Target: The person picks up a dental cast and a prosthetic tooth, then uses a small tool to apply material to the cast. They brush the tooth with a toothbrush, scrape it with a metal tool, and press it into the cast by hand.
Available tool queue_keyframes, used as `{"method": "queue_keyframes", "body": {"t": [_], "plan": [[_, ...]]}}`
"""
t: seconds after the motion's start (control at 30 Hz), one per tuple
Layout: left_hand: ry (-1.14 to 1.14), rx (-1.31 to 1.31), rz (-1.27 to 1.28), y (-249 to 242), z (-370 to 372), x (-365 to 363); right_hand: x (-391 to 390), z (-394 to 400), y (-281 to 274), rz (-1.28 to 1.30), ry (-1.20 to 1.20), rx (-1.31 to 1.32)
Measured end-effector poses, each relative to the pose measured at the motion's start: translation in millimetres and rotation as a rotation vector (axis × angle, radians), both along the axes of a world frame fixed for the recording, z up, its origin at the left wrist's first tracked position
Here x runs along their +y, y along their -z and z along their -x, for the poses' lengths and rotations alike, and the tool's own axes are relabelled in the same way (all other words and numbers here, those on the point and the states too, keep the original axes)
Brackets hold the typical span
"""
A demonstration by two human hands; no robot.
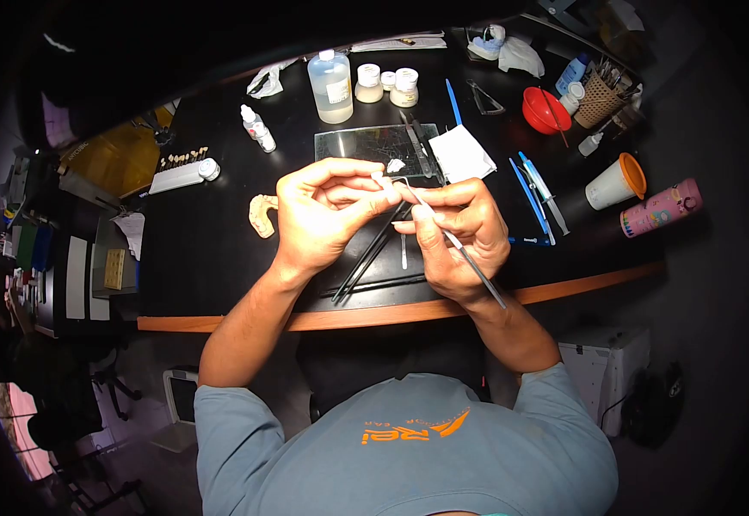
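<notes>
My left hand [327, 211] pinches a small whitish piece [381, 179] between thumb and fingers; its exact shape is hard to make out. Held like a pen in my right hand [462, 234] is a thin metal tool [469, 258], whose bent tip meets the small piece. Behind my fingertips lies a glass plate [348, 142] with a white lump [396, 165] on it. Dark tweezers [419, 146] rest across the plate's right part, beside a folded white cloth [462, 156]. A tan dental cast [261, 215] sits left of my left hand.
At the back stand a clear bottle [333, 90] and several jars. Thin black tools [366, 258] lie below my hands. Rightward are a red bowl [545, 112], blue-handled tools [533, 198], an orange-rimmed cup [607, 187] and a pink can [662, 208]. A shade guide [176, 177] lies left.
</notes>
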State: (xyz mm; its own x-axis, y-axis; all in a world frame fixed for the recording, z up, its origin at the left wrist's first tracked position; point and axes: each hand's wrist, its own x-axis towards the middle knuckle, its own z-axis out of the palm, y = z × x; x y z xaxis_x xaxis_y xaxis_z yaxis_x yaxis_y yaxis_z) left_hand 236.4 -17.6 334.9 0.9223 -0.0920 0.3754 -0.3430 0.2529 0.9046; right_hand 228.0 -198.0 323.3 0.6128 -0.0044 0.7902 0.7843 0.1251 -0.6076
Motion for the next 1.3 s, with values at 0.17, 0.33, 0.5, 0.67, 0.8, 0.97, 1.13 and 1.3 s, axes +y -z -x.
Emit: {"method": "queue_keyframes", "body": {"t": [0.17,0.33,0.5,0.67,0.8,0.97,1.13,1.3], "plan": [[0.006,0.003,0.01,-0.3,0.1,0.2,-3.1,-2.2,0.7,0.06,0.006,-0.029],[0.019,0.0,0.009,-0.1,-0.2,0.1,-5.0,-1.0,0.5,0.076,-0.024,-0.021],[0.025,0.008,0.025,1.2,-0.8,0.0,-1.9,-1.3,0.7,0.036,-0.008,0.002],[0.038,0.005,0.022,1.1,-0.7,0.3,-0.2,1.3,0.2,-0.033,-0.023,0.044],[0.037,0.007,0.032,2.7,-1.4,0.9,-1.7,-0.7,2.4,0.014,-0.017,0.011],[0.044,-0.006,0.044,0.3,0.4,-0.8,0.3,1.5,0.5,-0.042,-0.019,0.044],[0.044,-0.007,0.049,0.0,0.6,0.0,0.0,-0.3,2.1,0.003,0.0,0.014],[0.032,-0.009,0.035,-1.9,1.6,-0.4,-1.1,1.4,1.2,-0.019,-0.031,0.016]]}}
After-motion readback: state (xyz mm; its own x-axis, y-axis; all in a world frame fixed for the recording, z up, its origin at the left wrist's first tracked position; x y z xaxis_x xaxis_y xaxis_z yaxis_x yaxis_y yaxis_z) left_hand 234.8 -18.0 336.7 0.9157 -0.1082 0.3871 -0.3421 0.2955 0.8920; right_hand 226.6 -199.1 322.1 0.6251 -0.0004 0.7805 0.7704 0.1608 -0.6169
